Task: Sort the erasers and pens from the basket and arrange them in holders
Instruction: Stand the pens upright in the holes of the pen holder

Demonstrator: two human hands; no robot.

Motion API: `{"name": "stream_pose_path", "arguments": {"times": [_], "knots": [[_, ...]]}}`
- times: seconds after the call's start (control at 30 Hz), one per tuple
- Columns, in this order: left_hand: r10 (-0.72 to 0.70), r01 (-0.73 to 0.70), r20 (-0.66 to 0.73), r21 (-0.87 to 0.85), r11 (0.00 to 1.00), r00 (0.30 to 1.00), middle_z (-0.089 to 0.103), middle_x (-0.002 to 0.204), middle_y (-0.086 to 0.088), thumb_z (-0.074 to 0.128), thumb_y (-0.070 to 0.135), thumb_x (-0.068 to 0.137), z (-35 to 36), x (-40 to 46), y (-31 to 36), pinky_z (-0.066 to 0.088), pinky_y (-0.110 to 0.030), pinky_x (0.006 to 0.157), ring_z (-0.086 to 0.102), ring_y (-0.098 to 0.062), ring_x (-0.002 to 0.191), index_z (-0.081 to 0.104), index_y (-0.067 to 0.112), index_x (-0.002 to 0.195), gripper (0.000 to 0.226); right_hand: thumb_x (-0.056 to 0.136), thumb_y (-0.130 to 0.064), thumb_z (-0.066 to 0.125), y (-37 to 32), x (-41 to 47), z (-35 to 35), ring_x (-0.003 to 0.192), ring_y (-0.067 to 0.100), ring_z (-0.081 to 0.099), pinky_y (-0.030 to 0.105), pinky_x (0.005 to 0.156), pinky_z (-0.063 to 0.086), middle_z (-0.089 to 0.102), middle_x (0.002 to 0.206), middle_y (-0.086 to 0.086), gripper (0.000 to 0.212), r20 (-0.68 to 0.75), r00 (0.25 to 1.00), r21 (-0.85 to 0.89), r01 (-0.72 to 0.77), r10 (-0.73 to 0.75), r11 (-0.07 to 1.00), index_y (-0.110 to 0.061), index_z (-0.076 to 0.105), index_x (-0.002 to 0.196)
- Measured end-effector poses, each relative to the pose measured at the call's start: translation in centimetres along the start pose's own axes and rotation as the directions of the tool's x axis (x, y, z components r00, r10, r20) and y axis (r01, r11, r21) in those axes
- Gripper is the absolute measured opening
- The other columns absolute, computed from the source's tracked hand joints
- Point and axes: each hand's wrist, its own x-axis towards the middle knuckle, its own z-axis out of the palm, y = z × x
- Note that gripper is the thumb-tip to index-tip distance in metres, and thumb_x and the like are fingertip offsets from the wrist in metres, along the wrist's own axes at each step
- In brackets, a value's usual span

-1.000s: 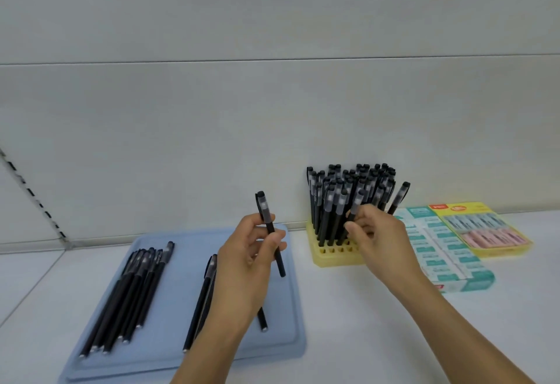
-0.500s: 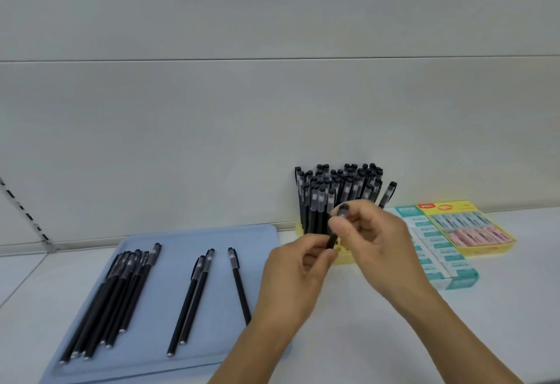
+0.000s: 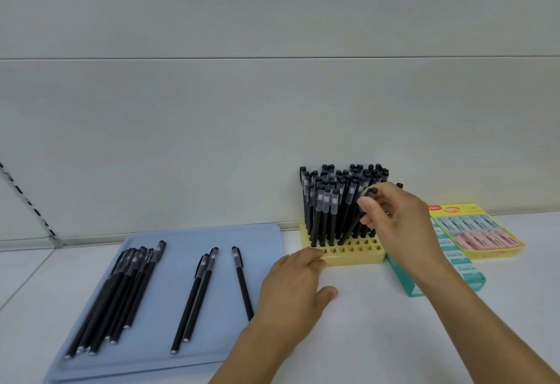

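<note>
A yellow pen holder (image 3: 354,254) with a grid of holes stands against the wall, packed with several upright black pens (image 3: 325,201). My right hand (image 3: 397,223) pinches the cap end of one black pen (image 3: 353,226), which leans with its tip in a front row of the holder. My left hand (image 3: 295,280) rests with straight fingers against the holder's front left corner and holds nothing. On a flat blue tray (image 3: 181,235) at the left lie a bundle of several black pens (image 3: 121,292), a pair of pens (image 3: 197,292) and a single pen (image 3: 242,283).
A teal box of erasers (image 3: 454,265) lies right of the holder, partly behind my right forearm. Beyond it sits a yellow tray of blue and pink erasers (image 3: 478,229). The white shelf surface ends at a grey back wall.
My left hand passed its pen to my right hand, then dropped to the holder's corner. My right hand carried that pen to the holder's front rows. The view shifted slightly.
</note>
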Motion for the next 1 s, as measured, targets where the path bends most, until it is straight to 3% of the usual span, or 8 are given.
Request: {"name": "stream_pose_path", "arguments": {"times": [0.13,0.27,0.4,0.47,0.57,0.8,0.9,1.0], "knots": [[-0.006,0.006,0.011,-0.003,1.000,1.000,0.031,0.153,0.016,0.046,0.047,0.097,-0.6,0.1,0.1,0.024,-0.025,0.112,0.035,-0.010,0.134,0.044,0.023,0.143,0.051,0.093,-0.023,0.062,-0.6,0.4,1.0,0.067,0.013,0.067,0.043,0.068,0.056,0.066,0.069,-0.004,0.012,0.078,0.997,-0.088,0.000,0.007,0.996,-0.014,0.063,0.084],[0.001,-0.001,-0.003,-0.047,0.999,1.000,0.033,0.152,0.015,0.047,0.045,0.098,-1.6,-1.1,-0.6,0.015,-0.024,0.115,0.024,-0.006,0.140,0.039,0.028,0.145,0.051,0.089,-0.039,0.062,-1.3,0.1,1.3,0.068,0.014,0.056,0.032,0.058,0.039,0.056,0.081,-0.010,0.020,0.049,0.999,-0.296,0.011,0.004,0.955,-0.022,0.051,0.090],[-0.219,0.234,-0.288,0.016,0.972,0.932,0.044,0.132,0.015,0.051,0.047,0.094,-3.6,-4.5,-4.2,0.033,-0.024,0.101,0.034,-0.007,0.126,0.045,0.035,0.136,0.044,0.086,-0.054,0.056,-4.2,-3.1,3.1,0.061,0.003,0.048,0.024,0.050,0.027,0.044,0.070,-0.013,0.024,-0.123,0.983,-0.180,0.116,-0.139,0.977,-0.037,0.041,0.095],[-0.373,0.400,-0.356,0.001,0.917,0.857,0.047,0.122,0.010,0.053,0.051,0.091,-4.9,-6.1,-6.4,0.041,-0.026,0.086,0.043,-0.011,0.116,0.049,0.032,0.128,0.042,0.082,-0.070,0.045,-5.9,-4.4,5.6,0.058,0.000,0.049,0.022,0.048,0.028,0.047,0.062,-0.014,0.034,0.074,0.977,-0.224,0.213,-0.201,0.951,-0.035,0.047,0.084],[-0.593,0.612,-0.217,0.029,0.790,0.776,0.051,0.119,0.004,0.057,0.064,0.084,-6.4,-7.3,-9.1,0.047,-0.029,0.077,0.053,-0.016,0.108,0.045,0.024,0.123,0.057,0.072,-0.085,0.036,-7.7,-5.3,10.2,0.063,0.008,0.050,0.028,0.052,0.029,0.049,0.064,-0.014,0.058,0.475,0.880,-0.392,0.246,-0.035,0.886,-0.029,0.051,0.077],[-0.675,0.665,-0.007,-0.156,0.730,0.738,0.053,0.076,0.000,0.084,0.040,0.066,-7.5,-6.8,-11.3,0.041,-0.026,0.064,0.044,-0.016,0.066,0.047,0.023,0.077,0.042,0.081,-0.036,0.063,-7.5,-4.8,12.7,0.051,0.018,0.037,0.027,0.049,0.026,0.038,0.056,-0.002,0.041,0.672,0.717,-0.418,0.159,0.186,0.895,-0.019,0.033,0.059],[-0.679,0.662,0.033,-0.260,0.703,0.733,0.055,0.068,0.002,0.085,0.036,0.066,-7.5,-6.4,-11.9,0.047,-0.028,0.062,0.049,-0.017,0.059,0.053,0.020,0.069,0.036,0.088,-0.033,0.058,-6.8,-4.7,10.3,0.059,0.019,0.050,0.031,0.054,0.038,0.052,0.060,0.000,0.031,0.607,0.789,-0.321,0.131,0.098,0.938,-0.015,0.050,0.065],[-0.647,0.596,-0.124,-0.291,0.748,0.752,0.065,0.067,0.013,0.080,0.039,0.073,-7.7,-5.9,-11.8,0.054,-0.031,0.071,0.060,-0.007,0.062,0.063,0.024,0.069,0.023,0.091,-0.031,0.061,-5.1,-4.6,6.4,0.060,0.011,0.057,0.035,0.061,0.051,0.059,0.063,-0.003,0.022,0.398,0.917,-0.098,0.013,0.027,0.995,-0.021,0.054,0.072]]}}
